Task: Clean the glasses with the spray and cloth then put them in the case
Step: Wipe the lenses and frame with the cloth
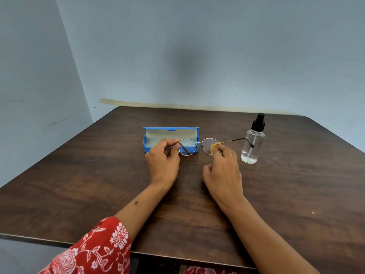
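A: Hands first. Left hand point(163, 157) pinches the glasses point(198, 146) at the left lens rim, near the hinge, fingers curled round the frame. Right hand point(222, 169) pinches a small tan cloth point(215, 147) against the right lens.

B: Glasses off the counter point(79, 184)?

A: Held up between both hands, it seems; whether any part touches the wood, I cannot tell. Left temple folded across behind its lens, right temple open and reaching out toward the spray bottle point(252, 142).

B: And the case point(156, 148)?

A: Blue, lid open, pale lining showing. It lies directly behind the left hand and the left lens, its long axis running left to right across the counter. The frame front runs the same way.

B: So the axes already agree.

A: Roughly parallel, yes. But the glasses sit offset to the right: the left lens overlaps the case's right end in this view, while the right lens hangs past it.

B: Which hand is nearer the case?

A: Left, clearly. Right hand is nearer the bottle, which stands upright just beyond the open temple tip.

B: Stage of the task?

A: Wiping, by my reading. The open temple needs folding before the glasses go away from the person and leftward into the case.
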Tool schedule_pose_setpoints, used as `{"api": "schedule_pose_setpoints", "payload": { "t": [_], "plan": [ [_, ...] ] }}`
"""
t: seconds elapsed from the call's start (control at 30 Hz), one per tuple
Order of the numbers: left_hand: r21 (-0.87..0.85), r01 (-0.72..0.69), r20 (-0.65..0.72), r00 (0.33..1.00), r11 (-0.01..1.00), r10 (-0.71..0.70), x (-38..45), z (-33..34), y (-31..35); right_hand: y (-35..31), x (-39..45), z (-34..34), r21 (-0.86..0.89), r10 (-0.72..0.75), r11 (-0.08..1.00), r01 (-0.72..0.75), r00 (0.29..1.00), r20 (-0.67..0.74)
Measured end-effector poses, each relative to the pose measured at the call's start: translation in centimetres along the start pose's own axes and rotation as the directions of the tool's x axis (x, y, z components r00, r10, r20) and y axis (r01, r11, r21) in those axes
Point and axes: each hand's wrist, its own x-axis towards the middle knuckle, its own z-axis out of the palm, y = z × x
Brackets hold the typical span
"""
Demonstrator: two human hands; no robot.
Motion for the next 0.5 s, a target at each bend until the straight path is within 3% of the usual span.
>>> {"api": "schedule_pose_setpoints", "payload": {
  "t": [0.1, 0.27, 0.4, 0.5],
  "plan": [
    [-0.001, -0.004, 0.003, 1.0, 1.0, 0.004, 0.07, -0.12, 0.02, -0.21, -0.12, 0.37, 0.032, -0.091, 0.995, 0.091, 0.996, 0.011],
    [0.006, -0.003, 0.009, 1.0, 1.0, 0.003, 0.01, -0.01, 0.11, 0.2, 0.08, 0.15, 0.025, 0.035, 0.999, -0.034, 0.999, -0.03],
    [0.007, -0.001, 0.007, 1.0, 1.0, 0.001, 0.0, -0.14, 0.26, -0.12, -0.08, 0.34, 0.05, -0.073, 0.996, 0.074, 0.997, -0.004],
    [-0.003, 0.008, 0.011, 1.0, 1.0, -0.008, -0.03, -0.13, 0.25, 0.01, 0.03, 0.15, 0.052, -0.01, 0.999, 0.01, 1.0, -0.015]
  ]
}}
